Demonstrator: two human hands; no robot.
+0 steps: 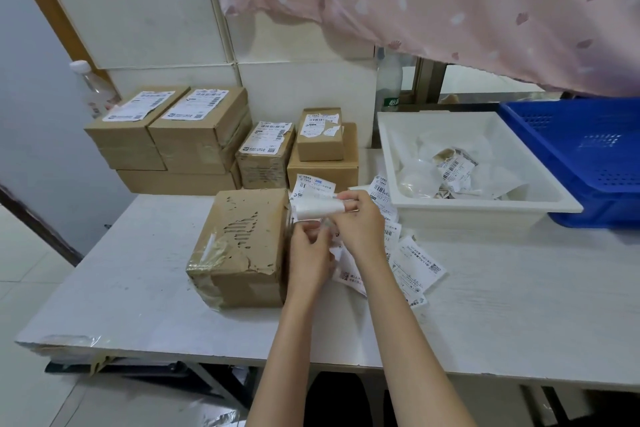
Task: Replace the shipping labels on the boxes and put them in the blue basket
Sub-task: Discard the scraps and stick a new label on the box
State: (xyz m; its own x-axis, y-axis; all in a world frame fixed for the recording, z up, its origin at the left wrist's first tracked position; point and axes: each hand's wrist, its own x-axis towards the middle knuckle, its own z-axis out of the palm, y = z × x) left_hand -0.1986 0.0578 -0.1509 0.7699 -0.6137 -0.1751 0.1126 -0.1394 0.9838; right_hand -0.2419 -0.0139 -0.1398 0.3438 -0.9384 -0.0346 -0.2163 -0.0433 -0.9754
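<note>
A cardboard box (239, 246) with a torn, label-stripped top lies on the white table (138, 295) in front of me. Just right of it, both hands work a white shipping label (317, 206). My right hand (360, 222) pinches the label's curled white strip at its right end. My left hand (310, 253) pinches the lower part of the same label. Loose labels (412, 263) lie scattered to the right of my hands. The blue basket (581, 156) stands at the far right.
Several labelled cardboard boxes (194, 135) are stacked at the back left against the wall. A white tray (460, 208) with crumpled label scraps sits left of the basket. A pink curtain (450, 0) hangs above. A plastic bottle (91, 87) stands at the far left.
</note>
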